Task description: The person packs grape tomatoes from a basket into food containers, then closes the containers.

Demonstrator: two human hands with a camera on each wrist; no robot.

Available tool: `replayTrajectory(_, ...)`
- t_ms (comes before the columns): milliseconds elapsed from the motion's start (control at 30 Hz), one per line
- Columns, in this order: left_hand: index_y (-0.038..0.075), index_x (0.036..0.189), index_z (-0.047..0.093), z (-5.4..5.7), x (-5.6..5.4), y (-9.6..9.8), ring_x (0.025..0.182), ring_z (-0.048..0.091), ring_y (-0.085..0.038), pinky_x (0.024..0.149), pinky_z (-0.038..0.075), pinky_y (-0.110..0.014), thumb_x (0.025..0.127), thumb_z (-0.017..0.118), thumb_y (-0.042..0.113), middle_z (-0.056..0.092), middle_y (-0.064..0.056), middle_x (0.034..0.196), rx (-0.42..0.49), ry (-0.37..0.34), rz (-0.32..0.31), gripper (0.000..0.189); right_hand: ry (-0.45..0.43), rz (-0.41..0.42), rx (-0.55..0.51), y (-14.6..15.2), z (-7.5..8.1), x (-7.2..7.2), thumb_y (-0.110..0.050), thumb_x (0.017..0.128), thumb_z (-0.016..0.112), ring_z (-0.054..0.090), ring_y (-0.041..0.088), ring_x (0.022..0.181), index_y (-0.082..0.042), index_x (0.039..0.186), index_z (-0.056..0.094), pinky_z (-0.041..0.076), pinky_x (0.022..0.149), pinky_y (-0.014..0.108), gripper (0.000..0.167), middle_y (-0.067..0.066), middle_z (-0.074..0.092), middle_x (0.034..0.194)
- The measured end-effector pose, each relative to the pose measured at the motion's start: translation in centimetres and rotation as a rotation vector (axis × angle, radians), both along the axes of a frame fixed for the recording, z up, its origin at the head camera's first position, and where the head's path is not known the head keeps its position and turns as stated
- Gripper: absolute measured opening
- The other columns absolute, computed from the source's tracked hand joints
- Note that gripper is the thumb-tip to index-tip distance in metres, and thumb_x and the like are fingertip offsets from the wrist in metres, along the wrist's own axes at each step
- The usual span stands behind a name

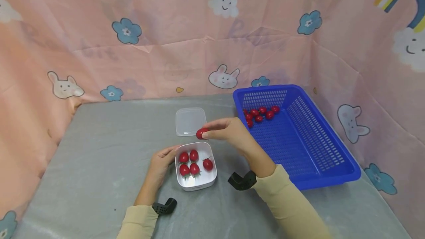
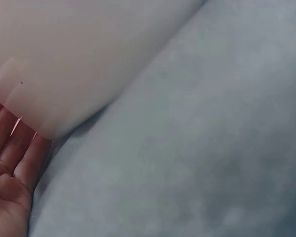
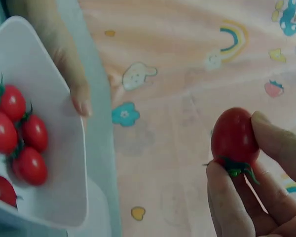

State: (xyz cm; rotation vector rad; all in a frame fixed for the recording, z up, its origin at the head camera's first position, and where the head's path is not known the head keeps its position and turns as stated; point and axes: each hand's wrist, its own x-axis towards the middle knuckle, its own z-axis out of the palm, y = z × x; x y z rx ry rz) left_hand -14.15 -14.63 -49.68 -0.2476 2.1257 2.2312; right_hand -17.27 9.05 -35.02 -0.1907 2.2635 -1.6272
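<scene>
On my feed the right hand (image 1: 232,132) pinches one red tomato (image 3: 234,136) between thumb and fingertips, parted no wider than the fruit; light grip, I'd guess to spare the skin. In the head view it sits raised between box and lid. Left hand (image 1: 161,164): fingers fairly straight, laid along the outer wall of the white box (image 1: 200,178), likely just steadying it (the left wrist view is mostly wall and table, so I can't judge pressure). Inside, five tomatoes (image 1: 194,169): four bunched as two pairs on the left, one by itself near the right wall. Box looks like smooth plastic, squarish, rounded corners, top uncovered, presumably for access. Tomatoes glossy, oval, with wispy green calyxes. Lid (image 1: 190,121), thin and see-through, lies flat beyond the box, probably parked out of the way. Blue basket (image 1: 289,150) to the right, slotted walls, more tomatoes (image 1: 269,114) grouped toward its far left, handy for that right arm, I'd say. Grey tabletop (image 1: 109,158), dull; peach printed cloth (image 1: 186,25) behind, creased.
</scene>
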Motion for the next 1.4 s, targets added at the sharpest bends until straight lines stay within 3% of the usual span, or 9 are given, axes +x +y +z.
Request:
replayTrajectory(167, -0.008, 0.118, 0.068, -0.1, -0.1, 0.0, 0.102, 0.066, 0.0, 0.089, 0.053, -0.019, 0.095, 0.066, 0.017, 0.075, 0.013, 0.099, 0.002, -0.01, -0.016, 0.034, -0.003, -0.045, -0.005, -1.4, -0.8, 1.1, -0.02, 0.082, 0.081, 0.066, 0.022, 0.11, -0.008, 0.113, 0.076, 0.051, 0.101, 0.045, 0.033, 0.009, 0.076, 0.111)
replayTrajectory(433, -0.007, 0.116, 0.069, -0.2, -0.2, 0.0, 0.102, 0.066, -0.001, 0.089, 0.053, -0.02, 0.095, 0.066, 0.017, 0.075, 0.012, 0.099, 0.002, -0.006, -0.017, 0.032, 0.02, -0.178, -0.005, -2.4, -3.6, 1.5, -0.019, 0.08, 0.083, 0.067, 0.024, 0.111, -0.01, 0.109, 0.077, 0.052, 0.1, 0.045, 0.03, 0.008, 0.076, 0.109)
replayTrajectory(800, -0.009, 0.114, 0.07, -0.2, -0.3, 0.0, 0.095, 0.067, 0.0, 0.085, 0.054, -0.019, 0.094, 0.066, 0.014, 0.076, 0.01, 0.099, 0.023, 0.007, 0.005, 0.03, 0.03, -0.251, 0.046, -3.2, -6.4, 2.0, -0.015, 0.077, 0.084, 0.068, 0.021, 0.099, -0.006, 0.101, 0.079, 0.057, 0.08, 0.032, 0.027, 0.011, 0.077, 0.103)
replayTrajectory(1033, 0.001, 0.107, 0.076, -0.2, -0.2, 0.0, 0.096, 0.067, -0.001, 0.086, 0.054, -0.02, 0.093, 0.067, 0.011, 0.077, 0.0, 0.104, 0.056, 0.004, 0.02, 0.019, 0.076, -0.238, 0.108, -3.5, -7.2, 2.4, -0.016, 0.077, 0.085, 0.068, 0.026, 0.105, -0.007, 0.101, 0.079, 0.057, 0.089, 0.041, 0.027, 0.011, 0.077, 0.105)
replayTrajectory(1200, -0.004, 0.112, 0.073, 0.0, -0.1, -0.1, 0.098, 0.067, 0.001, 0.087, 0.053, -0.019, 0.094, 0.066, 0.012, 0.077, 0.003, 0.104, 0.032, 0.004, 0.012, 0.025, 0.134, -0.179, 0.155, -4.3, -7.6, 3.1, -0.017, 0.077, 0.085, 0.068, 0.026, 0.105, -0.007, 0.101, 0.08, 0.055, 0.094, 0.043, 0.026, 0.01, 0.077, 0.105)
replayTrajectory(1400, -0.011, 0.118, 0.067, 0.1, -0.1, 0.0, 0.097, 0.066, 0.002, 0.087, 0.053, -0.018, 0.095, 0.065, 0.014, 0.075, 0.014, 0.097, 0.013, 0.0, 0.0, 0.034, 0.204, -0.137, 0.215, -5.1, -7.7, 3.6, -0.014, 0.076, 0.086, 0.067, 0.024, 0.1, -0.006, 0.101, 0.079, 0.057, 0.088, 0.04, 0.027, 0.009, 0.077, 0.105)
